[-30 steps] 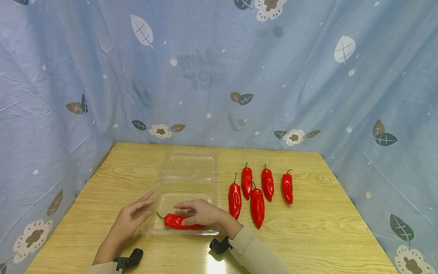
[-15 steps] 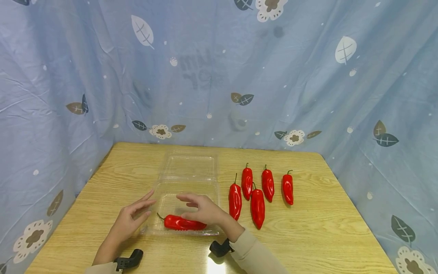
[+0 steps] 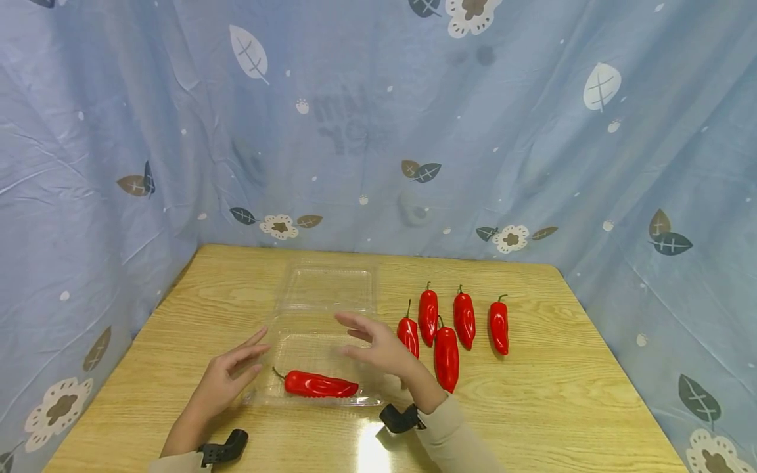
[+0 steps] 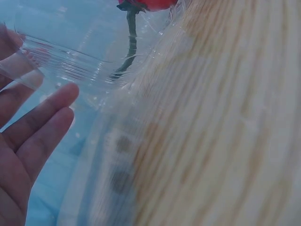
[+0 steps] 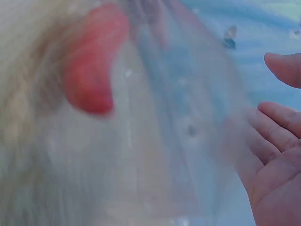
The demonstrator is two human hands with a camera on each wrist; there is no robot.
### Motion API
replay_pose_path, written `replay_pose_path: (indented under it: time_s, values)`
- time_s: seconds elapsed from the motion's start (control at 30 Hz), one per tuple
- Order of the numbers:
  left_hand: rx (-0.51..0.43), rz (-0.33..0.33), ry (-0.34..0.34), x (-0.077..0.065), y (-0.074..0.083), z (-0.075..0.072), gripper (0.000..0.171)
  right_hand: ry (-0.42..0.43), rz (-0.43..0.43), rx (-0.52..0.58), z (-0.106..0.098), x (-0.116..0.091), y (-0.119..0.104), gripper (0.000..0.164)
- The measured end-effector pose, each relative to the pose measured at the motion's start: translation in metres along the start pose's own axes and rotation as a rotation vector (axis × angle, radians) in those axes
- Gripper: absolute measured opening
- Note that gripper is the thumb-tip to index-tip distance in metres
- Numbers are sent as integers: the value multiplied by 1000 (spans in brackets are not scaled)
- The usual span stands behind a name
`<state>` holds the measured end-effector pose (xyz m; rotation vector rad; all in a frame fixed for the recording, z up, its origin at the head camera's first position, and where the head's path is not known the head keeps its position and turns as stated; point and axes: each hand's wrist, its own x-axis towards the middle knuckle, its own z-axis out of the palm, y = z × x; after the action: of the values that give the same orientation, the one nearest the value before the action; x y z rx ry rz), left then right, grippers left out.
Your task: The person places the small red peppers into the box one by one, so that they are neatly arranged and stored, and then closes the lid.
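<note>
A glossy red pepper [image 3: 321, 384] with a green stem lies crosswise along the near side of a clear plastic clamshell box [image 3: 319, 341], whose lid [image 3: 329, 288] is folded back flat behind it. My left hand [image 3: 223, 381] is beside the box's left wall, fingers loosely extended and holding nothing; in the left wrist view some fingers [image 4: 19, 96] show through the clear plastic, near the pepper's stem [image 4: 130, 44]. Over the box's right side hovers my right hand [image 3: 378, 345], fingers spread and nothing held. The right wrist view is blurred, with the red pepper [image 5: 96, 61] at its upper left.
To the right of the box, several more red peppers [image 3: 446, 358] lie on the wooden table [image 3: 550, 387], stems pointing away. My right hand partly covers the leftmost pepper [image 3: 408, 334]. A blue patterned curtain [image 3: 367, 131] hangs around the table's back and sides.
My right hand has let go of the pepper in the box, then lifted and shifted to the right. The pepper stays where it lay, and the left hand has not moved.
</note>
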<state>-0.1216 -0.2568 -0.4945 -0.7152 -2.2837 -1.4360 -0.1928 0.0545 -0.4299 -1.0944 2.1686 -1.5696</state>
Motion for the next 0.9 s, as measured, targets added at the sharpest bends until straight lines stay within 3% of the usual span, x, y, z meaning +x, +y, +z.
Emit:
replay_pose_path:
  time_s: [0.3, 0.57, 0.9]
  values:
    - [14, -36, -17, -1, -3, -2, 33, 154, -14, 2, -40, -26, 5, 58]
    - [14, -7, -6, 1, 1, -1, 34, 291, 38, 4, -74, -49, 13, 56]
    - [21, -13, -5, 1, 2, -1, 32, 432, 44, -23, -110, -81, 27, 54]
